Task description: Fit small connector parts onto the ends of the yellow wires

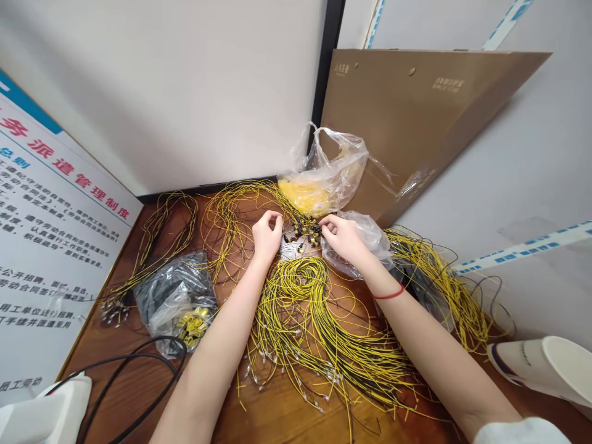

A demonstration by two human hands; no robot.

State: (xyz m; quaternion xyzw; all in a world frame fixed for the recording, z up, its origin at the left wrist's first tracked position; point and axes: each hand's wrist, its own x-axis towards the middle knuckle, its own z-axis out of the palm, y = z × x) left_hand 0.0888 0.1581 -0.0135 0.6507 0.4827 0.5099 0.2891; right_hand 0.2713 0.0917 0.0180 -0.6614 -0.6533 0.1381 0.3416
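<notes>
My left hand (267, 235) is over the wooden table with thumb and forefinger pinched. Whatever sits between those fingertips is too small to make out. My right hand (345, 237) is closed in a pinch at the edge of a cluster of small black connectors (309, 227) on yellow and black wires. Its fingertips hide what they grip. A small gold-and-black piece (301, 248) lies on a pale patch between the hands. Nearer to me spreads a large coiled bundle of yellow and black wires (300, 290), with small silvery ends.
Behind the hands stands a clear plastic bag (319, 185) with yellow pieces. A grey bag (173, 296) holding yellow parts lies left. More wires (444, 290) lie right, near a white paper cup (546, 367). A black cable (134, 364) loops at lower left. A brown board (416, 117) leans behind.
</notes>
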